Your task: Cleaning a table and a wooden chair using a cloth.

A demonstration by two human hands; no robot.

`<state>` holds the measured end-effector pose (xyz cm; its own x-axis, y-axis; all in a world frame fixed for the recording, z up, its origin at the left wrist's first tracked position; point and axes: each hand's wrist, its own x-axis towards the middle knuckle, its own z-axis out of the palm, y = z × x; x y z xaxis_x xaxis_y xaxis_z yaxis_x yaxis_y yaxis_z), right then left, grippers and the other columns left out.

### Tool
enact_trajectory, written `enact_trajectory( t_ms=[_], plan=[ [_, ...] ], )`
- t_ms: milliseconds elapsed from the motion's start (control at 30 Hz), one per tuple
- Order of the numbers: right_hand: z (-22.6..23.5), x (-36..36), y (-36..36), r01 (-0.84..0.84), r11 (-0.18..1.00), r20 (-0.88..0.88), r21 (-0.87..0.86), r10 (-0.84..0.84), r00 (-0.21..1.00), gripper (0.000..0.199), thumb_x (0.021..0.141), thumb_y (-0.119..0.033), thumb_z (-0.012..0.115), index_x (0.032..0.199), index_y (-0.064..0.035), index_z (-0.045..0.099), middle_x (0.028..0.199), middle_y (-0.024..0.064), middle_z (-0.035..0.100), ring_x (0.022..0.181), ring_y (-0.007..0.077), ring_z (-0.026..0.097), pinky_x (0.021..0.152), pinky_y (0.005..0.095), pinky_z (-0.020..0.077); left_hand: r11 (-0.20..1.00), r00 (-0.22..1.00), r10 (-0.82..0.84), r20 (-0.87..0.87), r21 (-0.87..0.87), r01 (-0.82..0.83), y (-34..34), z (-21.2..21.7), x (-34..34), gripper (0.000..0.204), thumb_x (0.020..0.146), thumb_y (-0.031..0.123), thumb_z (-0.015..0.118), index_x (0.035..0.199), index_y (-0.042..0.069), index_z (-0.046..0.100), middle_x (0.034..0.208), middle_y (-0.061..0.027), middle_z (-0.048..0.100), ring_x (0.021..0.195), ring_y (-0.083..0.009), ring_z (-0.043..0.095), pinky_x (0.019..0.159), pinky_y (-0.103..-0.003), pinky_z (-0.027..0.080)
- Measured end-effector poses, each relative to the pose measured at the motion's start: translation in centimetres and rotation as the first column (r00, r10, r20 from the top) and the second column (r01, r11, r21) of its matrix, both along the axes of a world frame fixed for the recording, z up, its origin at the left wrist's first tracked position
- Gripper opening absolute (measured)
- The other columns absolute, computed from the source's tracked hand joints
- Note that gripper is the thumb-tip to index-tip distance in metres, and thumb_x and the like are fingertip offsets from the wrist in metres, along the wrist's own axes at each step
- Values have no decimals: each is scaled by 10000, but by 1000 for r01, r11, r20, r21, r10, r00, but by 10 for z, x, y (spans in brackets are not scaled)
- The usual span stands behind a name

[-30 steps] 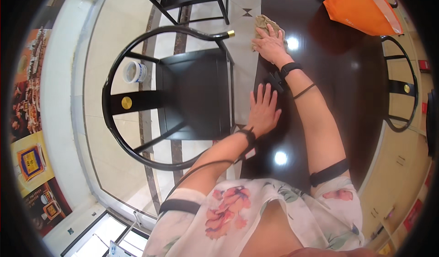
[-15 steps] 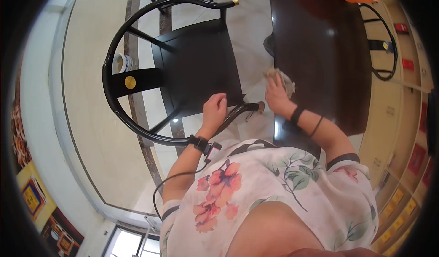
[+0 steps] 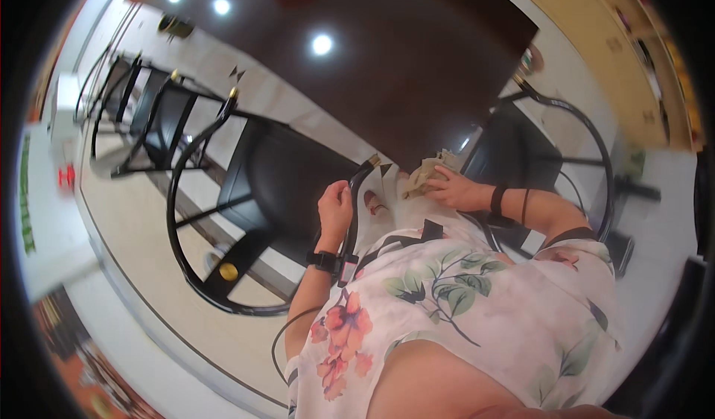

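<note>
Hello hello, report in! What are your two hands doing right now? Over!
Left hand gripping the black chair's curved armrest. Right hand pressing a crumpled cloth at the dark table edge. Nothing between the hands.

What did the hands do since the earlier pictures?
The left hand left the dark table and took hold of the black chair's curved arm. The right hand drew the crumpled cloth back to the table's near edge. It kept holding the cloth throughout.
</note>
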<state>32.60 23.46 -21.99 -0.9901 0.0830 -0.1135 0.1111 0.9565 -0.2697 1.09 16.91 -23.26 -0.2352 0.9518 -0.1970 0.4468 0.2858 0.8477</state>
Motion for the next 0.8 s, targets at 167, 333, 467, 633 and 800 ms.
enact_trajectory(
  t_ms=[167, 333, 467, 633, 800],
  plan=[
    [-17, 44, -16, 454, 884, 46, -109, -452, 891, 159, 685, -125, 569, 814, -83, 651, 1104, 43, 519, 1132, 244, 429, 936, 387, 374, 939, 927, -313, -208, 81, 335, 52, 6, 26, 154, 803, 94, 522, 918, 6, 574, 940, -157, 589, 874, -328, 563, 766, -382, 447],
    [-42, 78, -31, 474, -214, 111, -854, -966, -235, 221, 864, -176, 505, 1031, -54, 583, 1043, 84, 567, 999, 188, 524, 802, 330, 466, 848, 850, -363, -382, 242, 471, 123, 2, 56, 166, 803, 98, 529, 932, -4, 553, 1010, -172, 550, 969, -336, 517, 830, -397, 422],
    [-16, 23, -35, -403, -351, 509, -845, -760, -404, 293, 929, -228, 436, 1131, -37, 525, 983, 35, 581, 890, 127, 572, 796, 284, 476, 823, 757, -283, -589, 257, 507, 190, -11, 78, 291, 806, 172, 546, 1039, 0, 522, 1155, -209, 467, 1090, -380, 423, 899, -444, 364],
    [-69, -48, -57, -636, -376, 632, -674, -739, -234, 284, 944, -211, 373, 1157, -60, 484, 1106, 59, 533, 988, 209, 537, 891, 334, 420, 942, 635, -274, -722, -69, 328, 237, -14, 121, 563, 862, 379, 451, 1275, 7, 362, 1368, -246, 262, 1252, -441, 235, 973, -562, 241],
    [-52, 0, 27, -576, -386, 662, -720, -631, -405, 259, 934, -254, 391, 1086, -64, 480, 1015, 41, 542, 912, 215, 543, 790, 381, 441, 965, 538, -228, -811, -116, 235, 221, -30, 133, 594, 899, 374, 365, 1350, 5, 248, 1422, -229, 155, 1301, -426, 140, 1014, -564, 160]
  ],
)
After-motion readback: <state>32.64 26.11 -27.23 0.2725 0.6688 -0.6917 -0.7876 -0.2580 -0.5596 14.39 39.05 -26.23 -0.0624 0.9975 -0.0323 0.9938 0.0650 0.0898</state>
